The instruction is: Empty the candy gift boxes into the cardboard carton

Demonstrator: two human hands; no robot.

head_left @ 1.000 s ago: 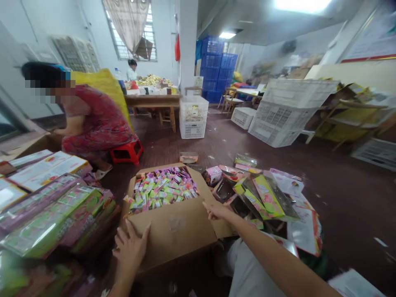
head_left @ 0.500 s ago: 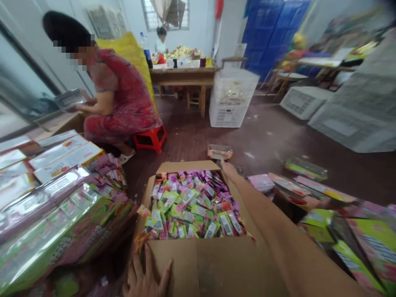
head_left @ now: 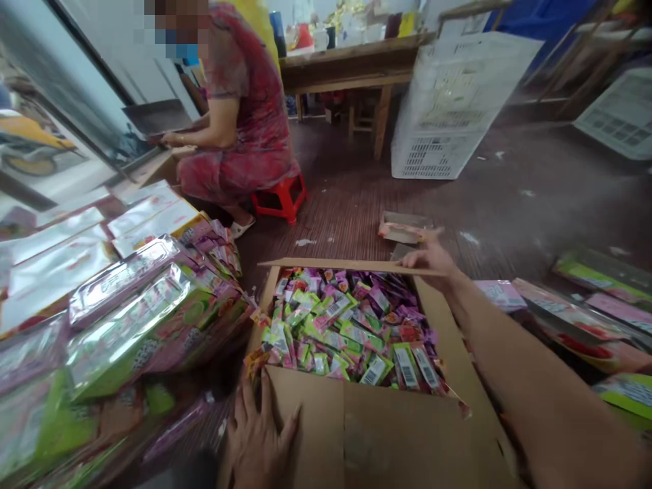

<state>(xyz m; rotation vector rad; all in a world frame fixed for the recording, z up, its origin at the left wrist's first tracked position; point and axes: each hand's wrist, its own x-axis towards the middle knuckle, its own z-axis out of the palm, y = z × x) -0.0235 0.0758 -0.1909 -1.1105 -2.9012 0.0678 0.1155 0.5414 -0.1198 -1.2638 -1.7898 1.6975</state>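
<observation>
An open cardboard box (head_left: 397, 424) stands in front of me, filled with small green, pink and purple packets (head_left: 331, 326). My left hand (head_left: 262, 431) lies on the near flap by its left corner, fingers spread and holding nothing. At the far right corner, my right hand (head_left: 430, 261) grips the far flap (head_left: 331, 263) between thumb and fingers. That flap stands almost edge-on to my view. A few orange packets (head_left: 256, 360) stick out over the box's left edge.
Packaged cartons with clear windows (head_left: 132, 326) are piled on the left; more packages (head_left: 565, 312) lie at right. A person (head_left: 239, 115) sits on a red stool (head_left: 280, 197). White crates (head_left: 448, 109) stand beside a wooden table (head_left: 351, 68). A small package (head_left: 405, 227) lies beyond the box.
My right hand has taken hold of the far flap and raised it from its outward slant. My left hand stays on the near flap. The view has tipped downward.
</observation>
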